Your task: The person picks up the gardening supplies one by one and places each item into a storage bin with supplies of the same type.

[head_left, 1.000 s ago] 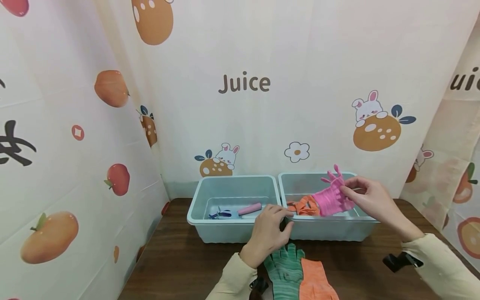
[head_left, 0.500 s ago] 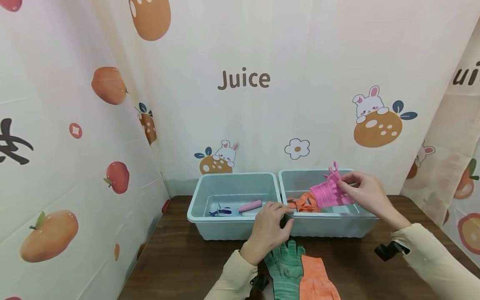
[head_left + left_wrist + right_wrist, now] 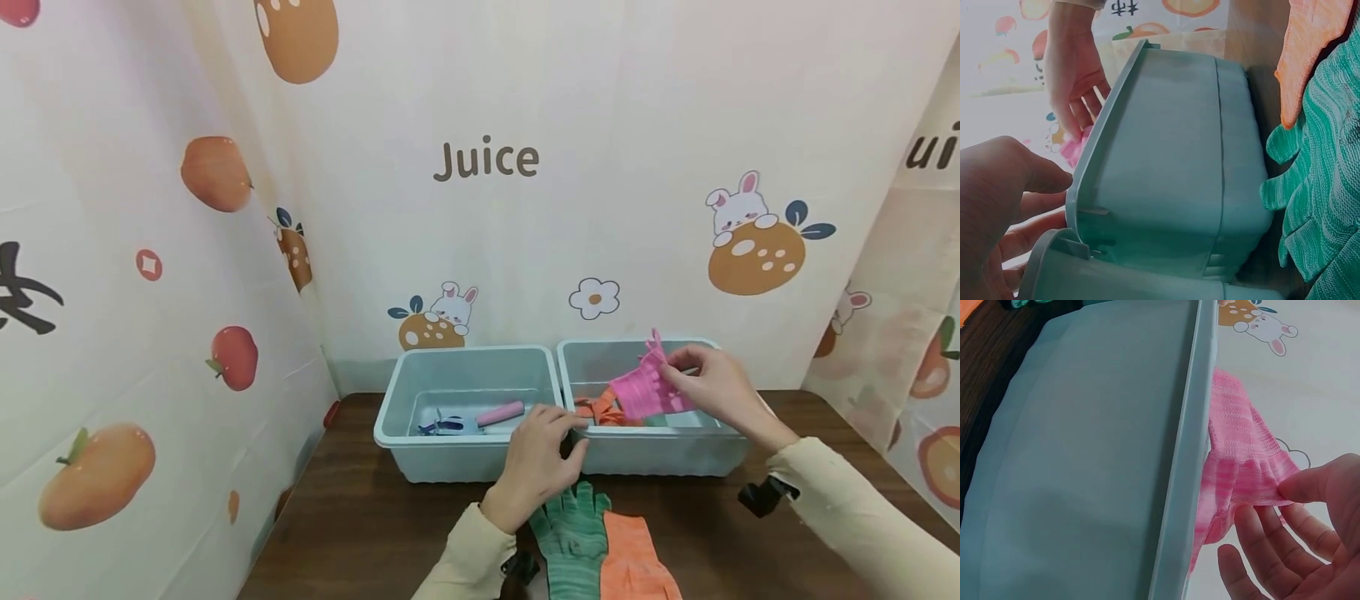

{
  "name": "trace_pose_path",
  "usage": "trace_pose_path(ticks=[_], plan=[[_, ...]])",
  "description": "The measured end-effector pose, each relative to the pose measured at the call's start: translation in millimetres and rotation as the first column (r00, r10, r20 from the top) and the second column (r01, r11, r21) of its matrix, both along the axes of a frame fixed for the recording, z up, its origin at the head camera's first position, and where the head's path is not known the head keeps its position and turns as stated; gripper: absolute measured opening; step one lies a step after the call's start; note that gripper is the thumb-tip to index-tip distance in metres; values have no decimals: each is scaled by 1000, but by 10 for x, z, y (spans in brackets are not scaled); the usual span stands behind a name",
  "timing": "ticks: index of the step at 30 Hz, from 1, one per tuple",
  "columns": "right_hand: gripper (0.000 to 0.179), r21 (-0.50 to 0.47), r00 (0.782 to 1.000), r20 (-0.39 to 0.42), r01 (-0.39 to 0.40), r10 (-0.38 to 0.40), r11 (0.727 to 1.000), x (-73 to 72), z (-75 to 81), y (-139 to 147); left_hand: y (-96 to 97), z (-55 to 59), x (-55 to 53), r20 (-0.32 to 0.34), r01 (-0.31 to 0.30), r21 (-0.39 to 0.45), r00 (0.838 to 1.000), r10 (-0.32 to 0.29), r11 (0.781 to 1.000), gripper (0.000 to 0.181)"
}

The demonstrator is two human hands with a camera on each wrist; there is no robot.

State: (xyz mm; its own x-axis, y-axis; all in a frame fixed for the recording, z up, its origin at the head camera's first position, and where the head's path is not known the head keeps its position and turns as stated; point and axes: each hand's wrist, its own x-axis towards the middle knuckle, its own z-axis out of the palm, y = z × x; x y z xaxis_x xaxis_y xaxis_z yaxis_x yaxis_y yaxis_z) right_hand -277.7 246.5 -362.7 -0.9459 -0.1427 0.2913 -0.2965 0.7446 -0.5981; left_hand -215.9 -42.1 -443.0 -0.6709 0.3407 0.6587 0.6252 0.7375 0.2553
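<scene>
My right hand pinches a pink knitted glove between thumb and fingers, holding it over the right-hand pale blue bin. In the right wrist view the pink glove hangs down past the bin's rim, so its lower part is hidden there. Within that bin, orange cloth lies at the left. My left hand rests with relaxed fingers at the near rims where the two bins meet; in the left wrist view its thumb is by the right bin's rim. A green glove and an orange glove lie in front on the table.
The left-hand pale blue bin stands beside the right one and holds a pink cylinder and a few small dark blue items. A printed curtain hangs close behind both bins. Both stand on a dark wooden table.
My right hand has shifted a little left with the pink glove, which now covers more of the orange cloth. The left hand stays at the rims. The head view has tilted slightly.
</scene>
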Motion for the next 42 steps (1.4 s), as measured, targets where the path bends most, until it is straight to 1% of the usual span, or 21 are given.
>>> trace_pose_path(ticks=[6, 9, 13, 16, 19, 24, 29, 32, 36, 42], plan=[[31, 9, 1000, -13, -2, 2, 1000, -15, -24, -27, -1, -3, 12, 0, -5, -1, 1000, 5, 1000, 21], [31, 1, 1000, 0, 1, -1, 1000, -21, -67, -22, 2, -1, 5, 0, 5, -5, 1000, -5, 1000, 22], [33, -11, 1000, 13, -5, 5, 1000, -41, -132, -24, 8, 6, -4, -14, 15, -16, 1000, -15, 1000, 22], [31, 22, 1000, 19, 0, -1, 1000, -50, -169, -31, 18, 9, -8, -11, 19, -23, 1000, -20, 1000, 21], [28, 73, 999, 44, 1, -5, 997, -39, -195, -42, 25, 11, -4, -3, 20, -22, 1000, -20, 1000, 21], [27, 97, 995, 102, -14, 4, 995, -19, -202, -66, 14, 10, 3, 2, 14, -14, 1000, -14, 1000, 21], [28, 96, 995, 102, -18, 9, 995, -17, -183, -54, 0, 22, -3, 14, 16, -10, 1000, -16, 1000, 21], [27, 95, 995, 98, -20, 11, 995, -7, -178, -39, 4, 26, -5, 9, 17, -8, 1000, -17, 1000, 21], [26, 78, 997, 79, -34, 28, 996, 44, -175, -32, 6, 15, -4, 0, 14, -9, 1000, -14, 1000, 21], [28, 52, 996, 54, -67, 64, 996, 166, -155, -50, 13, 3, -3, -8, 9, -9, 1000, -9, 1000, 20]])
